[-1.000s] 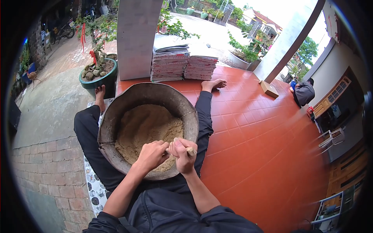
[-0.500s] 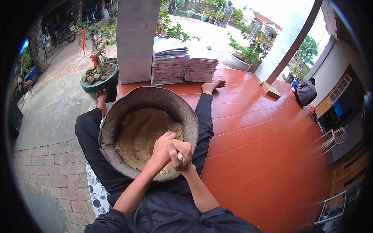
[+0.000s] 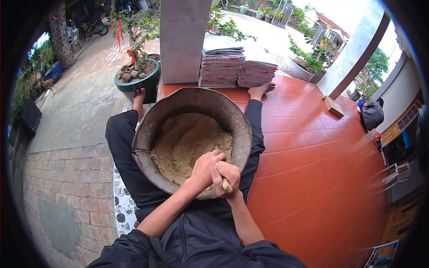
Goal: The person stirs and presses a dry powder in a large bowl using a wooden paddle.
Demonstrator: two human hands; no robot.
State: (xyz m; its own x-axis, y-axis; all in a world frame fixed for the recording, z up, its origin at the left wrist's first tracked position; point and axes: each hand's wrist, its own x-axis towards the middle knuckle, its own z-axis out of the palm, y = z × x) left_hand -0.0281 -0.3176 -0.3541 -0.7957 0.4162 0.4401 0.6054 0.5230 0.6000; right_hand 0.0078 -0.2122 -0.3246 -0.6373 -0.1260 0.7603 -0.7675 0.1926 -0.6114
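A deep, round, worn bucket (image 3: 145, 127) stands between the legs, with a wire tie at its rim. Light brown powdery material (image 3: 181, 134) fills its lower part, ridged and hollowed on top. My left hand (image 3: 206, 169) and my right hand (image 3: 226, 173) are closed side by side around a wooden stick (image 3: 227, 186), above the near right part of the bucket. The stick's butt end sticks out below my right hand, toward my body. Its far end points into the bucket and is mostly hidden by my hands.
Stacks of folded paper or sacks (image 3: 221, 69) stand by a pillar (image 3: 184, 44) beyond the bucket. A potted plant (image 3: 137, 73) is at the left. Red tiles (image 3: 295, 178) spread right, with a cardboard box (image 3: 333, 107) and a crouching person (image 3: 372, 115) farther off.
The view has swung, so the scene sits farther right and higher. Relative to the bucket, both hands have drawn the stick a little toward my body, still gripping it.
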